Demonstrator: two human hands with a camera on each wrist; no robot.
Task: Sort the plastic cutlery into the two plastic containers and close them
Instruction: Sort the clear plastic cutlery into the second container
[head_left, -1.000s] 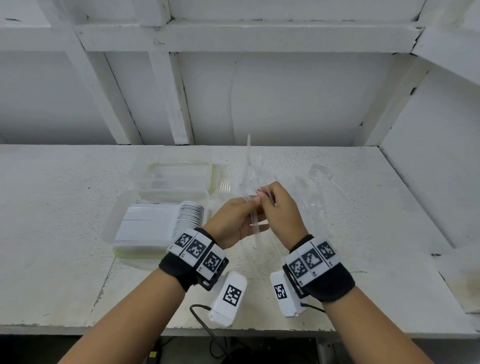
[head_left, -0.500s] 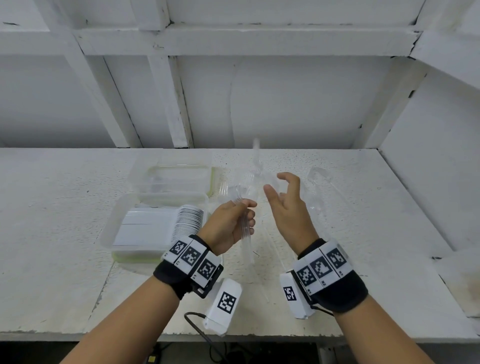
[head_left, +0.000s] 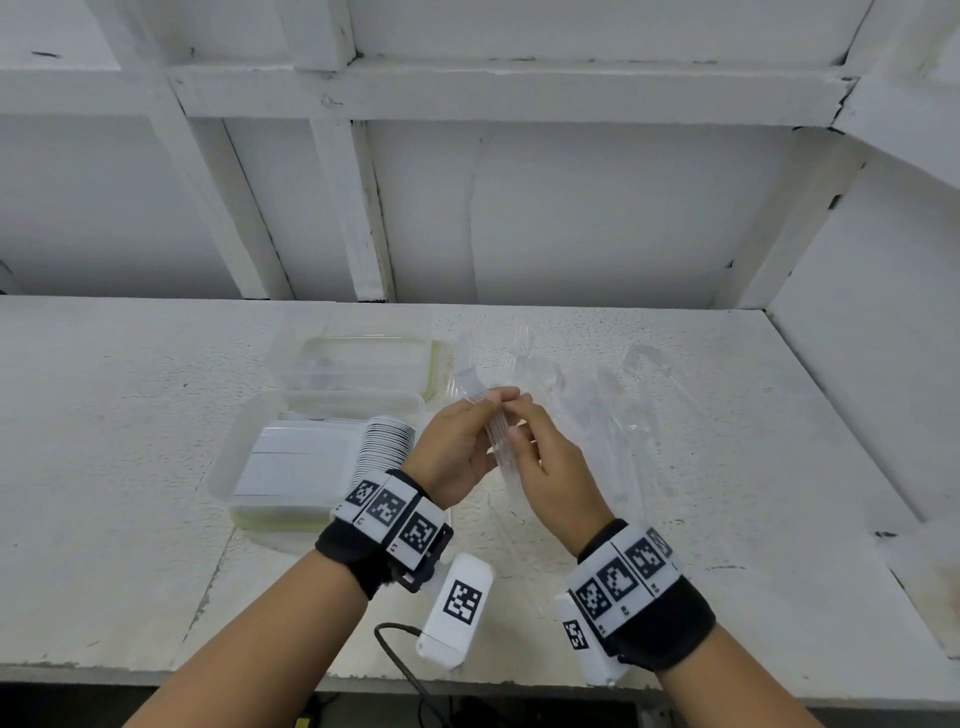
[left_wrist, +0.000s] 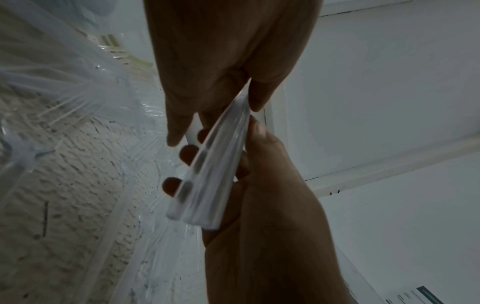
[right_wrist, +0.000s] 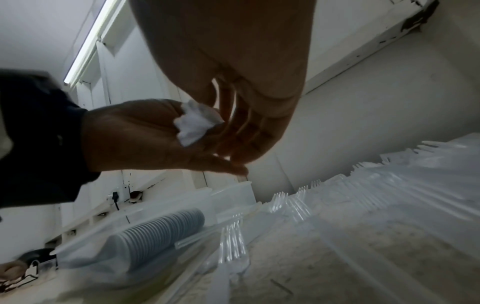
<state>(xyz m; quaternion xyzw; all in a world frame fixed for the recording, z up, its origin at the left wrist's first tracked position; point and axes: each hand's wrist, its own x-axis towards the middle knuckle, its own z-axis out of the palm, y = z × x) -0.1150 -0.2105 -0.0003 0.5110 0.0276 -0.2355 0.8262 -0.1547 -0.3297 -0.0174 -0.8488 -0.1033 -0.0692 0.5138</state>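
Note:
I hold a bundle of clear plastic forks (head_left: 496, 431) upright above the table, between both hands. My left hand (head_left: 488, 410) pinches its upper part, and my right hand (head_left: 519, 434) wraps it from the right. In the left wrist view, right-hand fingertips (left_wrist: 188, 153) curl round the bundle (left_wrist: 213, 174). The right wrist view shows the bundle's white end (right_wrist: 194, 123) in the left palm. The near container (head_left: 234, 467) holds a row of white spoons (head_left: 387, 441). The far container (head_left: 363, 358) stands open behind it. Loose clear cutlery (head_left: 597, 410) lies to the right.
More clear forks (right_wrist: 233, 242) lie on the table beside the near container (right_wrist: 85, 257). A white tagged device (head_left: 457, 618) on a black cable sits at the table's front edge. White walls stand behind the table and along its right side (head_left: 857, 389).
Half a second ago my right hand was open and off the bundle; now it grips it again. Both hands came closer together.

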